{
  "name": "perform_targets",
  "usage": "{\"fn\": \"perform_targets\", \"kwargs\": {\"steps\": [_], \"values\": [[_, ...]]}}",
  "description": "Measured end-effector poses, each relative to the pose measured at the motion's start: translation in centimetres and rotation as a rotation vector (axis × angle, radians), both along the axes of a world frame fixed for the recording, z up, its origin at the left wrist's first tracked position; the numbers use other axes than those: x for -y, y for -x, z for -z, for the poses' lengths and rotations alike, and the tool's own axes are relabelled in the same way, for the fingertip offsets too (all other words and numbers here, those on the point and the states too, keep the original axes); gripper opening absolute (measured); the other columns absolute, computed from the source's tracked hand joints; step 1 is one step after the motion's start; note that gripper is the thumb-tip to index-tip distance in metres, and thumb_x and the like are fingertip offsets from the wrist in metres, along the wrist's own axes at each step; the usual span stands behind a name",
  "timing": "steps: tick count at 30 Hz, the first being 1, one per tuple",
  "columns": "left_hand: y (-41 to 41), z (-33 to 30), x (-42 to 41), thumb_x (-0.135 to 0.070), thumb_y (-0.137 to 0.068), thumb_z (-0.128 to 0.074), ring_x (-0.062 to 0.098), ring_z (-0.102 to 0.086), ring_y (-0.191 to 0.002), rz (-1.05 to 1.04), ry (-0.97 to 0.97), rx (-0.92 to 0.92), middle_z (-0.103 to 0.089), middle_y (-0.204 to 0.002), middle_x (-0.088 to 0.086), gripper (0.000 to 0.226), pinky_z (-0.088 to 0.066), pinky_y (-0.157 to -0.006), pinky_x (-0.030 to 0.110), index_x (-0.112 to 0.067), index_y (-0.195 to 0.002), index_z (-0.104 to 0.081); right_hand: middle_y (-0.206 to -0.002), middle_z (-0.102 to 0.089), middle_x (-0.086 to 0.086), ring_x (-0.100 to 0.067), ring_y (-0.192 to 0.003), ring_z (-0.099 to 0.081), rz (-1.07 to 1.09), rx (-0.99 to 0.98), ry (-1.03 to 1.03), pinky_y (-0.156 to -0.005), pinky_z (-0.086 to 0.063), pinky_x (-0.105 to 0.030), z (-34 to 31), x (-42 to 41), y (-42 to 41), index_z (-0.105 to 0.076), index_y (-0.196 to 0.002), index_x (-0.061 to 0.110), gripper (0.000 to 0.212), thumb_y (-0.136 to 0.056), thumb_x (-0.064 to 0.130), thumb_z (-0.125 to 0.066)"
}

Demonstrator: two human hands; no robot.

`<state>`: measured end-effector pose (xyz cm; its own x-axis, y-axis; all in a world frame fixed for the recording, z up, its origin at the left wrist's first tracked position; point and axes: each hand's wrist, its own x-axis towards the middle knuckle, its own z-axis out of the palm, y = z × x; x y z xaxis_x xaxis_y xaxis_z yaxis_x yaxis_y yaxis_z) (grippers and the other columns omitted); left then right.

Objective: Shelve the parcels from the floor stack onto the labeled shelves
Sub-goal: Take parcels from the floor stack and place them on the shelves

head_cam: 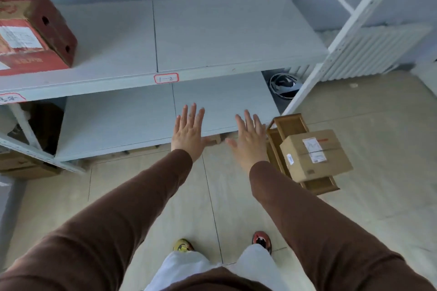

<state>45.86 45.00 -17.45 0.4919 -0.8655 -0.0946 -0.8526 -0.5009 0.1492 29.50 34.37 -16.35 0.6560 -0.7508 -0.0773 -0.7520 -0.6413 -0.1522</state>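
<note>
Hands (188, 133) (250, 139) spread, empty; red box (33, 35) shelved.

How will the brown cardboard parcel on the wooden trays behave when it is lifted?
The cardboard parcel looks stiff, since its taped faces stay flat. It is probably light for its size, though its contents are hidden. It overhangs the narrow wooden trays, so a push might tip it.

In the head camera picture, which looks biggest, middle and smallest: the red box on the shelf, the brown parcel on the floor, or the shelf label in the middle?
1. red box, though the picture edge cuts it off
2. brown parcel
3. shelf label

The red box may be nearer the camera, so its lead is unsure.
</note>
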Motion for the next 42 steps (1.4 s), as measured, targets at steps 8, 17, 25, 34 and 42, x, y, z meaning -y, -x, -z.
{"fn": "perform_targets", "kwargs": {"steps": [8,17,25,34,42], "values": [[17.6,2.9,9.6,-0.052,-0.101,-0.046,0.029,0.023,-0.153,0.133,-0.056,-0.028,0.022,-0.167,0.008,0.09,0.008,-0.125,0.043,-0.021,-0.161,0.013,-0.172,0.001,-0.005,-0.034,-0.157,-0.003,0.145,-0.058,-0.058,-0.125,-0.009,-0.053,2.9,7.8,19.1,-0.01,-0.162,0.024,0.075,-0.102,0.054,-0.044],[34.6,9.4,19.1,-0.049,-0.102,-0.049,0.026,0.02,-0.154,0.027,-0.139,-0.166,0.019,-0.169,0.006,0.087,0.004,-0.127,0.043,-0.022,-0.162,0.008,-0.171,-0.007,-0.007,-0.034,-0.155,-0.013,0.16,-0.144,-0.143,-0.124,-0.015,-0.052,9.3,19.4,37.1,-0.013,-0.162,0.022,0.074,-0.102,0.052,-0.045],[39.8,18.1,24.6,-0.049,-0.102,-0.049,0.023,0.011,-0.157,-0.132,-0.191,-0.352,0.009,-0.17,0.005,0.087,0.0,-0.128,0.041,-0.02,-0.162,0.007,-0.17,-0.011,-0.011,-0.03,-0.157,-0.009,0.231,-0.115,-0.224,-0.127,-0.016,-0.048,18.3,28.3,43.5,-0.012,-0.161,0.014,0.074,-0.104,0.044,-0.047],[40.8,27.6,28.6,-0.046,-0.101,-0.053,0.026,-0.01,-0.157,-0.384,-0.16,-0.659,-0.01,-0.17,0.008,0.089,-0.015,-0.127,0.041,-0.012,-0.162,0.001,-0.171,-0.007,-0.011,-0.03,-0.157,-0.012,0.326,-0.068,-0.394,-0.126,-0.02,-0.045,28.0,34.6,44.0,-0.003,-0.163,0.012,0.079,-0.105,0.04,-0.048],[40.8,31.3,30.8,-0.037,-0.102,-0.054,0.035,-0.052,-0.13,-0.533,-0.109,-0.953,-0.044,-0.153,0.013,0.077,-0.044,-0.109,0.047,-0.02,-0.16,-0.006,-0.15,-0.047,-0.014,-0.036,-0.137,-0.048,0.561,0.092,-0.58,-0.113,-0.044,-0.05,32.5,37.0,42.5,-0.024,-0.157,0.013,0.075,-0.098,0.039,-0.063]]}}
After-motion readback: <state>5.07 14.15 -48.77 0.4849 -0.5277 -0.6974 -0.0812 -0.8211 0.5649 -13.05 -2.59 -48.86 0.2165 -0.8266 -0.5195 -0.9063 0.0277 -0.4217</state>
